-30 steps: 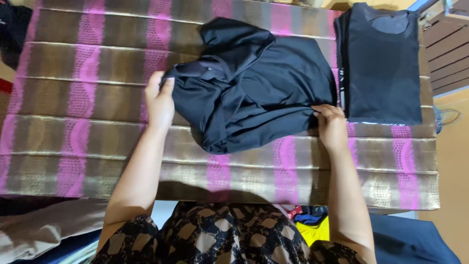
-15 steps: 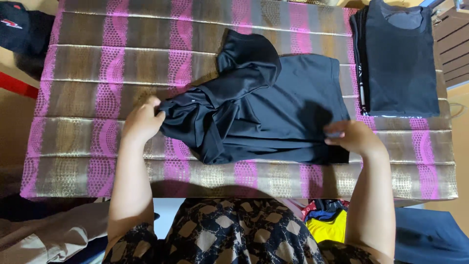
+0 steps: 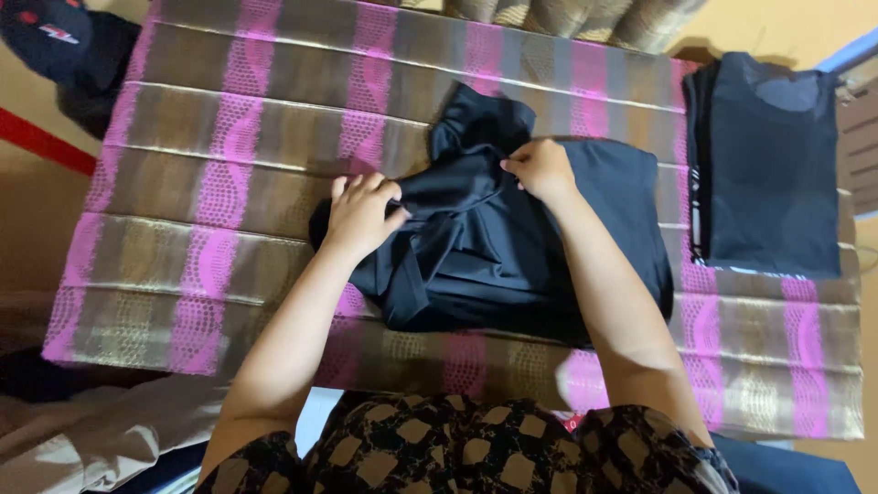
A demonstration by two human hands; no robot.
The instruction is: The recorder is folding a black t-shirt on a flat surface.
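A: Item one, the striped cloth, brown and pink, covering the whole work surface. You are working near its middle, with bare cloth lying open toward your left and along the far edge. The near edge is running just under your forearms.

B: Item two?

A: The stack of folded dark shirts, sitting at the right end, close to the right edge and a little apart from your piece. You are getting less free room on that side.

B: And the piece in hand?

A: Item three, the black shirt, lying crumpled at centre, its upper part bunched toward the far side. Keep it flat while you are gathering the folds, and draw cloth leftward, where the space is.

B: Hands?

A: Your left hand is resting on the shirt's left edge, fingers curled together and gripping a fold. Your right hand is pinching a ridge of fabric near the top of the shirt. Both are working close together, so keep the layers under them from sliding.

B: Smallest?

A: A dark cap, lying beyond the far-left corner, well apart.
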